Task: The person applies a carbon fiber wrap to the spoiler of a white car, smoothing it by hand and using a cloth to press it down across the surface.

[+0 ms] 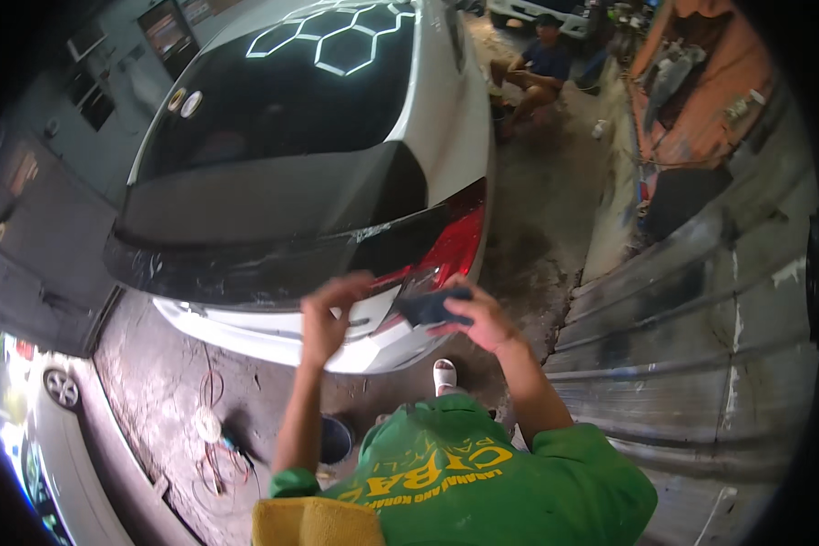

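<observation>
I stand behind a white car [446, 118] with a dark rear window and a black-covered boot lid [264, 255]. My right hand [482, 314] grips a small dark pad [432, 308] held against the car's rear corner, just below the red tail light [455, 241]. My left hand [332, 314] is raised beside it with fingers curled, pinching at the edge of the boot near the tail light; what it holds, if anything, is too small to tell. My green shirt fills the lower edge.
A corrugated metal wall [701, 328] runs along the right. A person sits on the ground beyond the car [541, 68]. Cables and a small tool lie on the concrete floor [214, 446] at lower left. Another pale car [59, 428] stands far left.
</observation>
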Available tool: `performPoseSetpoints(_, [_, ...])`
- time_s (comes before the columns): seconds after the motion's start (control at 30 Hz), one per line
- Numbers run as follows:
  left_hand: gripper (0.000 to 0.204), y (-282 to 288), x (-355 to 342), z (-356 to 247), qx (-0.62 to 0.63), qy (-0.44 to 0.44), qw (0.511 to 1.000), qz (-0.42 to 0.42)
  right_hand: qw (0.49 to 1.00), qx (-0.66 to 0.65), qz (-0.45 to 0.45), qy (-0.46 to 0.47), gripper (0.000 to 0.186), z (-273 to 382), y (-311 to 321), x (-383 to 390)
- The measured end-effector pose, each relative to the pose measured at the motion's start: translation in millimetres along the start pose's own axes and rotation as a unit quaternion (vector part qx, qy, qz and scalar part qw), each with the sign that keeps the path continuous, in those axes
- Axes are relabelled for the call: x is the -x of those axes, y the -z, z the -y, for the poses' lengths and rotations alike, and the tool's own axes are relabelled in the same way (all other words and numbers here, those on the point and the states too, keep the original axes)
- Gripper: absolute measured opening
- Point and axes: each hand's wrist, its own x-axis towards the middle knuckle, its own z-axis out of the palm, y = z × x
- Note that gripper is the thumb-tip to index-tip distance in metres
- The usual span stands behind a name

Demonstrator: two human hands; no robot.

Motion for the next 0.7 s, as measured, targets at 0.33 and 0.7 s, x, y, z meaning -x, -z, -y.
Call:
performPoseSetpoints(0.33, [0.029, 69.8, -61.3, 115.7, -0.449, 0.091, 0.877, -0.144, 0.735, 0.519, -0.27, 0.342, 0.055, -50.3, 0.2, -130.8])
performPoseSetpoints(0.7, [0.027, 48.2, -70.7, 99.3, -0.457, 0.111, 0.865, -0.177, 0.544, 0.755, -0.29, 0.225, 0.071, -37.0, 28.3, -147.9])
